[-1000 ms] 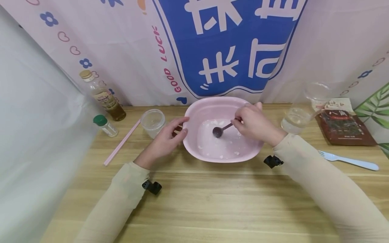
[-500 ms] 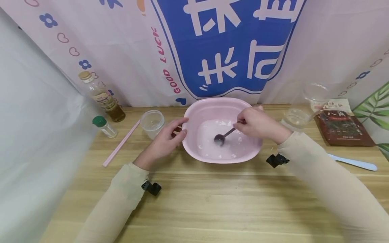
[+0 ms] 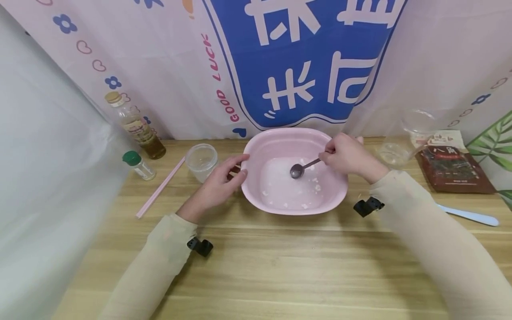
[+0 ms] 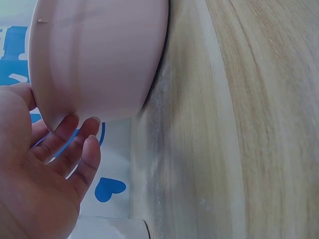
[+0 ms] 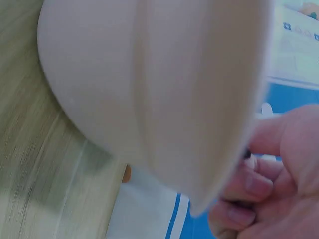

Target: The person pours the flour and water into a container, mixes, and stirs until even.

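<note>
A pink basin stands on the table, with pale liquid and small white bits across its floor. My left hand holds its left rim; in the left wrist view the fingers bend against the outer wall and the thumb reaches the rim. Over the basin's right side, my right hand pinches the handle of a dark measuring spoon. The spoon slants down to the left, its bowl low over the middle of the basin. In the right wrist view the basin wall hides most of the spoon.
Left of the basin are a clear jar, pink chopsticks, a green-capped shaker and an oil bottle. To the right stand a clear plastic cup, a brown spice packet and a blue-handled fork. A printed curtain hangs behind.
My right hand has shifted to the right with the spoon, whose bowl dipped toward the front and came back up. The white bits have drifted. My left hand stays at the rim.
</note>
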`<state>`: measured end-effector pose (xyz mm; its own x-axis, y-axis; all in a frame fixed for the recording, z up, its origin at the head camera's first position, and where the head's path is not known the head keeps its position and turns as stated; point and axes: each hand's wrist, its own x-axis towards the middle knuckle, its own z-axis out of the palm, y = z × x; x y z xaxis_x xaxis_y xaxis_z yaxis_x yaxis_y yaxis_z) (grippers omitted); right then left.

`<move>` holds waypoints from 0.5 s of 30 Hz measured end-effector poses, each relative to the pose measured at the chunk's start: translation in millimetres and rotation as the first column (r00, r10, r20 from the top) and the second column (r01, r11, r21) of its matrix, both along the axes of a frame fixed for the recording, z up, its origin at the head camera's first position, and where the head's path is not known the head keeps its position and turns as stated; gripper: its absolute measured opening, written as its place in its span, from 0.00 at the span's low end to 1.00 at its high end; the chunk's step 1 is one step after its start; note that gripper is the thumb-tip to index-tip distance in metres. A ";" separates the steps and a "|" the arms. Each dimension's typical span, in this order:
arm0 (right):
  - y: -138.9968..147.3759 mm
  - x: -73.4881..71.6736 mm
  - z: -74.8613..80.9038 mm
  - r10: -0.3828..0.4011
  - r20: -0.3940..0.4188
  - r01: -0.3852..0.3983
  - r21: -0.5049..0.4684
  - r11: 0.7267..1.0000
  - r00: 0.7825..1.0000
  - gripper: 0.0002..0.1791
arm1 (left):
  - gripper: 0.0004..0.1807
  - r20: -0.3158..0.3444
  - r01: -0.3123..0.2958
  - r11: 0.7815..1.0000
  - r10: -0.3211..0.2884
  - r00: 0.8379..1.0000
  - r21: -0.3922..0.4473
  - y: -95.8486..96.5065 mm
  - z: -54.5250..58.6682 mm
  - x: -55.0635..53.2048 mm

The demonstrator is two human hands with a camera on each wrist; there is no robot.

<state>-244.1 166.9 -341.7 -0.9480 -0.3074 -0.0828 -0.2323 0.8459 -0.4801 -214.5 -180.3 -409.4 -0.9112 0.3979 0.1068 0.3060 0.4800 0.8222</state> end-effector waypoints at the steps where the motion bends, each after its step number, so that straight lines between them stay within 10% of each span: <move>1: 3.2 0.6 0.1 0.012 0.005 -0.012 -0.002 1.000 1.000 0.20 | 0.28 -0.002 0.001 1.000 -0.001 1.000 -0.002 0.0 0.2 -0.2; 15: -2.9 16.5 -23.4 0.194 -0.232 -0.188 0.046 0.981 0.953 0.11 | 0.28 0.002 -0.009 1.000 0.009 1.000 -0.007 2.1 2.5 1.7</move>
<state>-227.6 164.0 -365.1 -0.8652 -0.4853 0.1258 -0.4945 0.7848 -0.3736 -212.8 -178.2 -406.8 -0.9148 0.3907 0.1020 0.2999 0.4883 0.8195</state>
